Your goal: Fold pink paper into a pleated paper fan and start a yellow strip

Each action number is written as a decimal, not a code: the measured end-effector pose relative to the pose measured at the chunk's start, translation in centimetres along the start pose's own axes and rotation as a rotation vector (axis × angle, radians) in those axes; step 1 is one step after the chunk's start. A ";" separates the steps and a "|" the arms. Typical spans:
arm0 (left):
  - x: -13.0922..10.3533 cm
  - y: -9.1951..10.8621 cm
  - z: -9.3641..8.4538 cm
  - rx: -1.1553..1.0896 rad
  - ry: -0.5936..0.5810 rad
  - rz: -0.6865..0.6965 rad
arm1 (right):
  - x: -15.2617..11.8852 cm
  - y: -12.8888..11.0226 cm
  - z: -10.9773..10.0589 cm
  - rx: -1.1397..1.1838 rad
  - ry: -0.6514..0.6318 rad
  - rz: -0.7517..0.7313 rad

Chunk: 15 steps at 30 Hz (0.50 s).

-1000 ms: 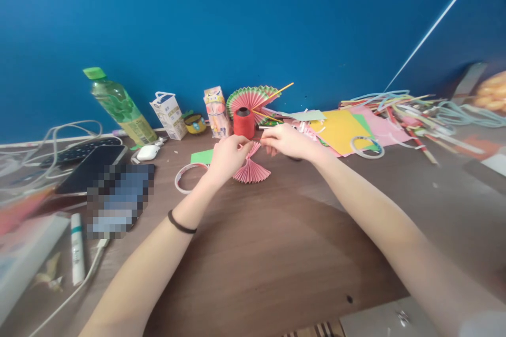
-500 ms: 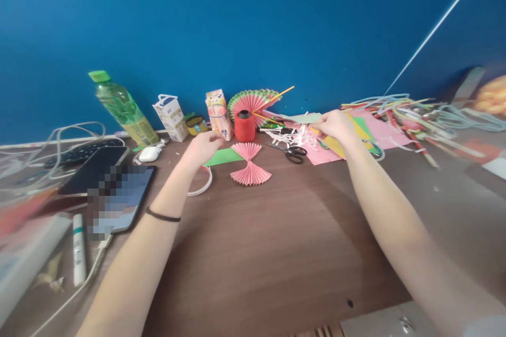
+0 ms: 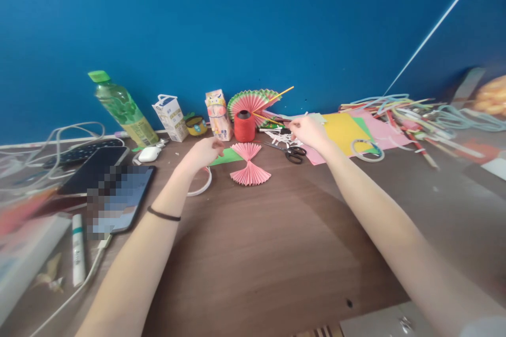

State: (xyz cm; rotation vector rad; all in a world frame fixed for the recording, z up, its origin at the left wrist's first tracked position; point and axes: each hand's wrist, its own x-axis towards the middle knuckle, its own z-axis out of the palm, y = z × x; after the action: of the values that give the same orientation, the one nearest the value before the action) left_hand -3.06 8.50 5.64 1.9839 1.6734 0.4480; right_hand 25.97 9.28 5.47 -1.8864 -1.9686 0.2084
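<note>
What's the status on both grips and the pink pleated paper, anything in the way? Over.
Left grip by green paper, right grip near white scraps; anything pinched unclear. Pink pleated paper on table, neither hand on it. Scissors close at its right.

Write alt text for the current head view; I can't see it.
Left hand near green paper, right hand near black-handled scissors and white scraps, with bow-shaped pleated pink paper lying between them on a brown desk. A red spool stands behind it.

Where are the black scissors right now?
In the head view, the scissors lie on the table right of centre, between the pleated pink paper and the pink sheet, beside the white paper strips.
</note>
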 end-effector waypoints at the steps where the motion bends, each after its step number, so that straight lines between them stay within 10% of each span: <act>1: 0.1 -0.2 -0.2 0.049 0.024 0.005 | -0.1 -0.4 0.1 0.064 -0.040 0.002; 8: -0.3 -0.5 -1.4 0.317 0.053 -0.057 | -2.1 -4.0 1.5 0.138 -0.230 -0.316; 15: 0.1 -1.1 -0.7 0.357 -0.012 0.033 | -4.0 -6.6 3.5 0.181 -0.261 -0.324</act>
State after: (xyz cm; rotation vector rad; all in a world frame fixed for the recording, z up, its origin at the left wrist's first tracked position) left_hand -4.29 8.80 5.59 2.2610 1.8152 0.1532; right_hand 18.58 5.47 4.06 -1.4629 -2.3047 0.5398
